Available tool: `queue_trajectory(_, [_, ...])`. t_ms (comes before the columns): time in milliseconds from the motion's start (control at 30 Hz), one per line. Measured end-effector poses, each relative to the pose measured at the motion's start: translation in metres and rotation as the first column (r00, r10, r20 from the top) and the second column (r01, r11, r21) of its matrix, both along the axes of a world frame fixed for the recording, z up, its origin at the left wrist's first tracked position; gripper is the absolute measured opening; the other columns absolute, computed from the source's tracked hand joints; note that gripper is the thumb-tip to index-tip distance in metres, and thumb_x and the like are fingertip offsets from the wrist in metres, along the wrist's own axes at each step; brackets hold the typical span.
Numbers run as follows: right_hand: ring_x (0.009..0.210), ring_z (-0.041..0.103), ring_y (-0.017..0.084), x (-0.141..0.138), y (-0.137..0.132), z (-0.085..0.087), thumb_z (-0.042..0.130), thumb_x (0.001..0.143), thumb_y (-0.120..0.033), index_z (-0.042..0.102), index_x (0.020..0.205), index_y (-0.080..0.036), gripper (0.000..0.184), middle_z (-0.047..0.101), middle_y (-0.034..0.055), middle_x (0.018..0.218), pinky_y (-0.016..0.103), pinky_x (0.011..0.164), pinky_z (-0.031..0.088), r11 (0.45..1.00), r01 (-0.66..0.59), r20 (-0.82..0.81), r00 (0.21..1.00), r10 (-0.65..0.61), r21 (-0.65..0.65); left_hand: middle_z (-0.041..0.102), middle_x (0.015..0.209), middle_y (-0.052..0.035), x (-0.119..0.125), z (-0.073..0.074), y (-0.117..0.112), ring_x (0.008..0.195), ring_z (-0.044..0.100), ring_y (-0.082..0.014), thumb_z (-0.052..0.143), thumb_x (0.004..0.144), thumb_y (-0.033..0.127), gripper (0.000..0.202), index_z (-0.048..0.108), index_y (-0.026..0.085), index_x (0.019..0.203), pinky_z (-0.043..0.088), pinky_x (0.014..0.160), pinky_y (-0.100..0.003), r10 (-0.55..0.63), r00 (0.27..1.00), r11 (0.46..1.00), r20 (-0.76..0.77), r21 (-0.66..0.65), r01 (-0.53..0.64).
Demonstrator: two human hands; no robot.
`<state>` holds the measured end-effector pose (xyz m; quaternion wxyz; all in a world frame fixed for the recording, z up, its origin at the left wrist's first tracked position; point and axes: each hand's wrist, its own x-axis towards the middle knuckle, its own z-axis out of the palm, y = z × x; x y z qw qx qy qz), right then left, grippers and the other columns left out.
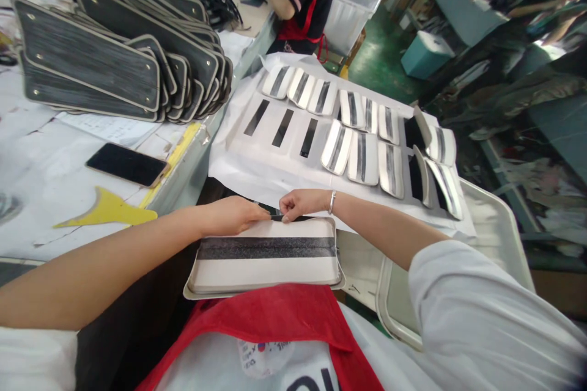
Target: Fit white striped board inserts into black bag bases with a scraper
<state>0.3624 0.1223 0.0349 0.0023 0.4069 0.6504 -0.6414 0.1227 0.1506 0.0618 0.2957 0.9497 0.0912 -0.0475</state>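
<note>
A white panel [270, 279] with rounded corners and a dark grey stripe across its middle lies in front of me, close to my red apron [266, 311]. It rests on another pale-edged piece that shows at its corners. At its far edge, my left hand [235, 215] is closed, the fingers pressed together along the border. Just right of it, my right hand [303, 202] is closed in a pinch on a thin dark strip [277, 217] at that same edge. What lies under the fingertips is hidden.
Similar striped pieces [362, 159] lie in rows on a white sheet [233, 162] ahead. On the left table are stacked dark panels [92, 67], a phone [128, 164] and a yellow piece [107, 208]. A pale tray [498, 220] stands right; another person [307, 0] works beyond.
</note>
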Motion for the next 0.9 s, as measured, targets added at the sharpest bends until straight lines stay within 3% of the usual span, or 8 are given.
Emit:
queue_trajectory(67, [0.055,0.035,0.007,-0.001,0.001,0.0,0.069,0.065,-0.04,0.049,0.068,-0.014,0.032,0.043,-0.0071,0.057,0.021,0.051,0.026,1.0,0.01,0.013,1.0,-0.01,-0.014,0.068,0.108,0.0018,-0.013,0.0,0.008,0.096,0.062,-0.0126,0.044,0.085,0.017,0.033,0.062,0.023,0.112,0.043,0.084,-0.018,0.053,0.999,0.993,-0.015,-0.104,-0.054])
queue_trajectory(167, [0.056,0.036,0.007,-0.003,0.002,0.0,0.069,0.066,-0.039,0.049,0.068,-0.014,0.032,0.044,-0.0068,0.057,0.021,0.052,0.026,0.999,0.029,0.025,0.999,-0.028,-0.025,0.067,0.111,0.0014,-0.027,-0.004,0.012,0.099,0.062,-0.0115,0.046,0.083,0.016,0.035,0.062,0.022,0.113,0.042,0.088,-0.017,0.159,0.987,0.975,-0.017,-0.154,-0.16])
queue_trajectory(433, [0.055,0.034,0.006,-0.023,0.01,-0.006,0.069,0.067,-0.04,0.05,0.07,-0.015,0.032,0.043,-0.0074,0.058,0.021,0.051,0.026,0.995,0.048,-0.046,0.998,-0.052,-0.087,0.071,0.099,0.0011,-0.025,-0.008,0.012,0.088,0.065,-0.0122,0.05,0.078,0.014,0.031,0.069,0.019,0.103,0.046,0.08,-0.017,0.305,0.949,0.915,-0.084,-0.251,-0.316])
queue_trajectory(567, [0.054,0.034,0.006,-0.032,0.014,-0.007,0.069,0.068,-0.04,0.051,0.07,-0.014,0.031,0.043,-0.0074,0.057,0.021,0.051,0.027,0.994,0.026,-0.059,0.998,-0.032,-0.106,0.07,0.103,0.0019,-0.027,-0.004,0.01,0.095,0.064,-0.0123,0.045,0.08,0.009,0.034,0.069,0.022,0.1,0.044,0.084,-0.018,0.196,0.981,0.963,-0.012,-0.188,-0.195])
queue_trajectory(700, [0.052,0.033,0.006,-0.043,0.021,-0.008,0.069,0.067,-0.041,0.051,0.07,-0.014,0.033,0.043,-0.0078,0.055,0.021,0.048,0.025,0.989,-0.001,-0.074,0.997,-0.01,-0.145,0.068,0.109,-0.0015,-0.028,-0.002,0.002,0.1,0.062,-0.0145,0.047,0.081,0.009,0.031,0.067,0.022,0.1,0.044,0.086,-0.02,0.062,0.997,0.998,0.039,-0.031,-0.061])
queue_trajectory(800, [0.051,0.033,0.005,-0.052,0.026,-0.011,0.069,0.067,-0.04,0.05,0.068,-0.014,0.033,0.043,-0.0077,0.055,0.02,0.047,0.024,0.984,-0.028,-0.097,0.995,0.011,-0.175,0.067,0.11,-0.0056,-0.029,-0.003,-0.001,0.1,0.062,-0.0167,0.051,0.079,0.009,0.031,0.066,0.019,0.104,0.045,0.085,-0.021,0.035,0.998,0.999,0.046,0.038,-0.037])
queue_trajectory(900, [0.05,0.033,0.005,-0.058,0.028,-0.012,0.07,0.066,-0.038,0.048,0.067,-0.014,0.032,0.044,-0.0079,0.055,0.02,0.047,0.024,0.979,-0.045,-0.113,0.993,0.023,-0.201,0.067,0.109,-0.0043,-0.035,-0.003,0.007,0.097,0.063,-0.0154,0.05,0.08,0.011,0.034,0.063,0.02,0.111,0.046,0.083,-0.02,0.093,0.995,0.995,0.026,-0.047,-0.092])
